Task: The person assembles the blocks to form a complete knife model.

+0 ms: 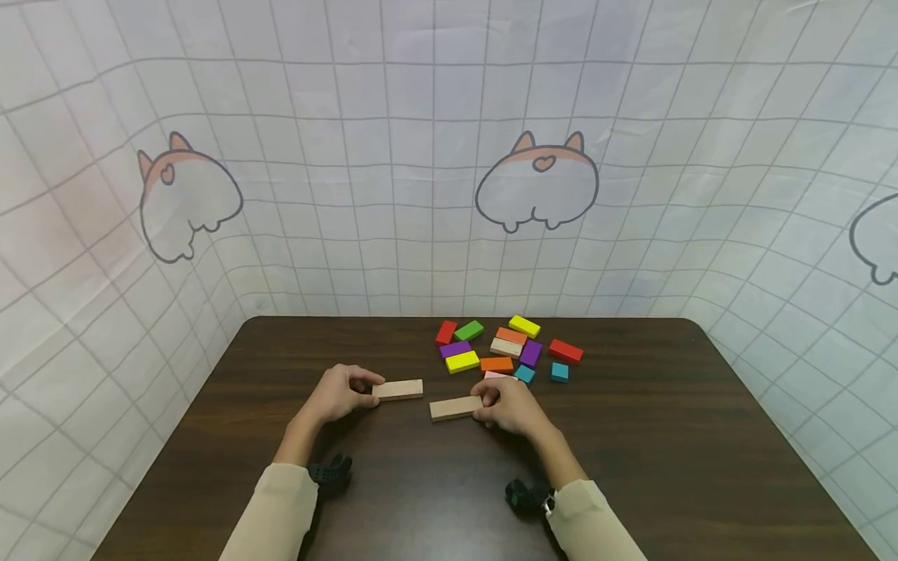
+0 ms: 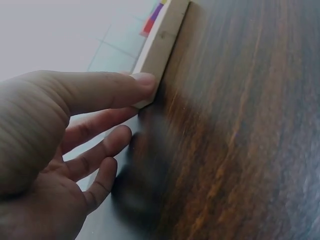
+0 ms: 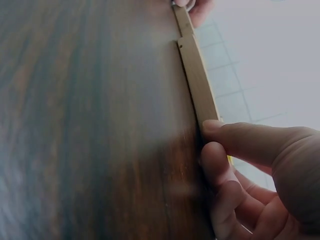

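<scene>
With left hand (image 1: 337, 395) and right hand (image 1: 515, 405), pinches one tan oblong wooden block (image 1: 401, 390) apiece; apparently positioning, likely needs careful alignment.

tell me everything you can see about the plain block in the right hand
The plain block is a long, straight, pale tan bar that looks like bare, unpainted wood, with a small dark mark near its left end. It appears to rest on the dark brown table, slightly slanted, its left end a little nearer the person. The right hand pinches its right end. A similar long block lies to its left and slightly farther away, apart from it.
</scene>
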`<state>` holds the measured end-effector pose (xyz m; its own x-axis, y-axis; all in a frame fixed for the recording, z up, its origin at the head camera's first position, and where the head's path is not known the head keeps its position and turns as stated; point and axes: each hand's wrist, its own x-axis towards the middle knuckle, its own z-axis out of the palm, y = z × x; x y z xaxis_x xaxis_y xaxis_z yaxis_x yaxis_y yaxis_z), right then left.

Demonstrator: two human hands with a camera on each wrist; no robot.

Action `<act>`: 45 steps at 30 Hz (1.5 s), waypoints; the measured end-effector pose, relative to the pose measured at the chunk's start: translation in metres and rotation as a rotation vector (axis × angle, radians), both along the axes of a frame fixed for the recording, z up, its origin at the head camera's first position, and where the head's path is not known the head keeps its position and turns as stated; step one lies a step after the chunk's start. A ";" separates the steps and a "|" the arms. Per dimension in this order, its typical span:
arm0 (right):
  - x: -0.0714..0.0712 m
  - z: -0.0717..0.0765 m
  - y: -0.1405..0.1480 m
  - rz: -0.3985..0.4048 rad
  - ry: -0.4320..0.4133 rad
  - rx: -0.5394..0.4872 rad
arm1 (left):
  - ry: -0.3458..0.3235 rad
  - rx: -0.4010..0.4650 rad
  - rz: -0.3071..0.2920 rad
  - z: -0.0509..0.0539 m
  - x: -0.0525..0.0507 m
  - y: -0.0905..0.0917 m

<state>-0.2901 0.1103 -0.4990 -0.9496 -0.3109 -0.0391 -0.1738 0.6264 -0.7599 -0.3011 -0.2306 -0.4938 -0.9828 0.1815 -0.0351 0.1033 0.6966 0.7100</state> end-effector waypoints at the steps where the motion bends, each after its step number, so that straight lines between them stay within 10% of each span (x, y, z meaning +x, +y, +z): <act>1: 0.000 0.000 0.000 -0.007 -0.003 -0.002 | 0.000 -0.001 -0.001 0.000 0.001 0.000; 45: 0.008 0.005 -0.012 -0.115 -0.012 -0.032 | 0.013 0.006 -0.062 0.001 0.007 0.003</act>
<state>-0.2822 0.0983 -0.4944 -0.9786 -0.2013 -0.0420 -0.0933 0.6168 -0.7816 -0.2943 -0.2276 -0.4926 -0.9700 0.2423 -0.0214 0.1553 0.6842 0.7125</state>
